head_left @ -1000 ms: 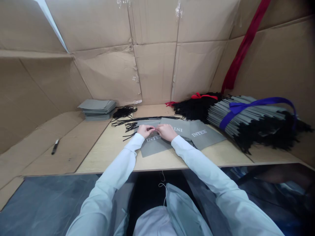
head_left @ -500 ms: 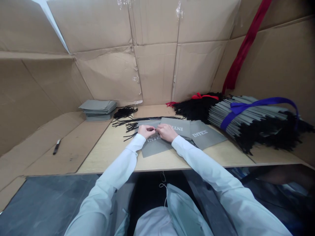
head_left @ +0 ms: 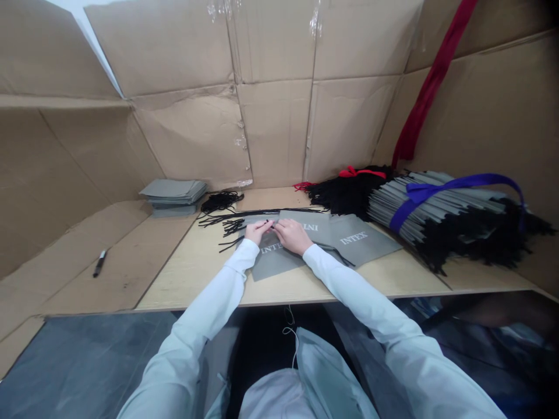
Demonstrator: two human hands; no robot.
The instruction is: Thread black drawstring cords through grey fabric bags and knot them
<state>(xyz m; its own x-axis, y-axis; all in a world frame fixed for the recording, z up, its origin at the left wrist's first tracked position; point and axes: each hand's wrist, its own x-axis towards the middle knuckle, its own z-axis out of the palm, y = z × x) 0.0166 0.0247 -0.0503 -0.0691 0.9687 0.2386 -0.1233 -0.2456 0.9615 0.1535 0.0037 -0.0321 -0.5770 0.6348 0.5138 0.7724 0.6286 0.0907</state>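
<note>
The top edge of a grey bag (head_left: 276,265) is being pinched by curled fingertips (head_left: 265,224) of the left hand (head_left: 257,232) and right hand (head_left: 293,237), meeting at the frame's centre. The bag is lying flat on the table (head_left: 205,273), stretching from the fingers toward the lower frame, both hands equally near. Whether one of the black cords (head_left: 227,224), lying just left, is also being gripped cannot be told.

1. Left of you, a stack of grey bags (head_left: 173,195) sits against the cardboard wall (head_left: 192,139)
2. A black marker (head_left: 99,263) lies on the cardboard sheet (head_left: 65,256) further left
3. On your right, a blue ribbon (head_left: 404,212) ties a bundle of grey bags (head_left: 454,205)
4. A red strap (head_left: 430,87) hangs down the wall there
</note>
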